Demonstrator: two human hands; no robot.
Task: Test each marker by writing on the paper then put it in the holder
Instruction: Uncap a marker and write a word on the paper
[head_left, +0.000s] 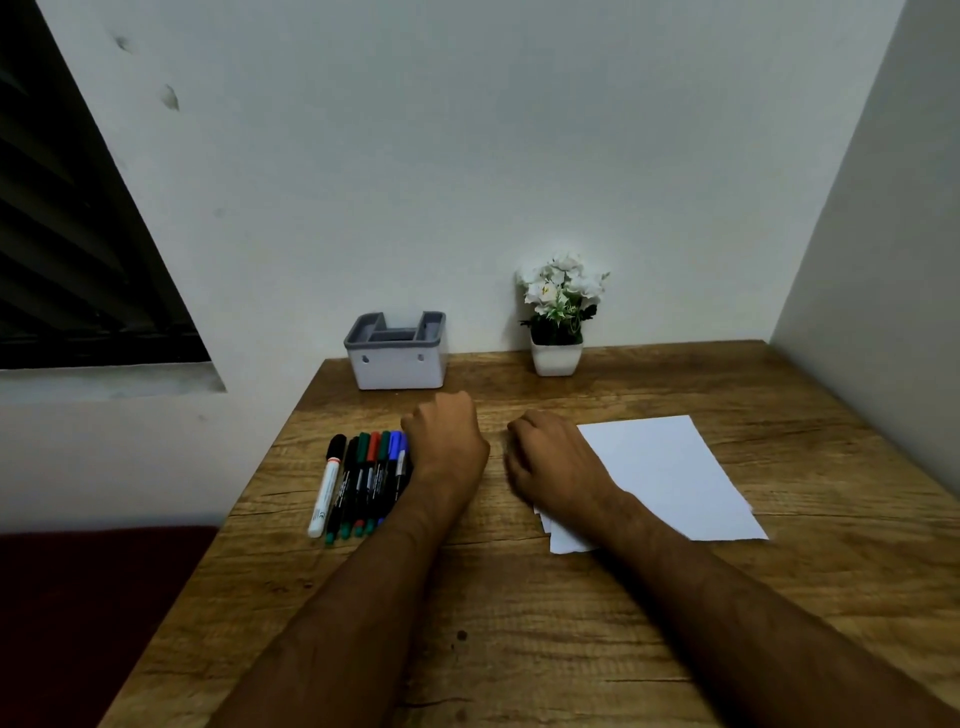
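I count at least seven markers (363, 483) lying side by side on the table (519, 623), long axes running toward the wall, caps at the far end; my left hand (447, 441) hides part of the row. Both hands, the right hand (556, 462) too, are loosely curled and hold nothing. One holder (396, 353) stands behind; the paper (665, 478) lies right, its stack's count unclear.

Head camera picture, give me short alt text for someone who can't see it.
Two bare hands rest loosely curled on a wooden desk, the left hand beside a row of markers, the right hand on the edge of blank paper. A holder and potted flowers stand by the wall.
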